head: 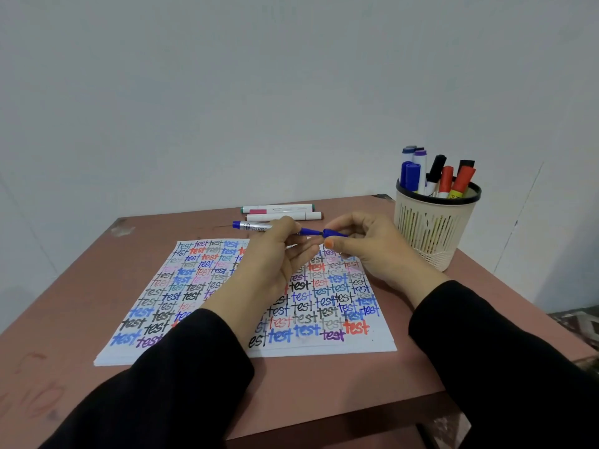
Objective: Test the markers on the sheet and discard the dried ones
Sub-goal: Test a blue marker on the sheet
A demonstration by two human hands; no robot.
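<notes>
Over the far edge of the sheet (pixel 181 286) scrawled with "test", the left hand (pixel 272 254) grips a blue whiteboard marker (pixel 256 226). The right hand (pixel 369 251) pinches its blue cap (pixel 334 233), seemingly just touching the tip. Two white markers (pixel 278 212) lie beyond, and a cream marker holder (pixel 431 228) stands far right.

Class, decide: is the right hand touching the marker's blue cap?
Touching. The head view shows the right hand pinching the blue cap between thumb and fingers.

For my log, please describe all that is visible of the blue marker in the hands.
The blue marker has a silver barrel with print, a blue end and neck. It is held about level above the table. The left hand grips its barrel; the right hand pinches its blue cap at the tip.
</notes>
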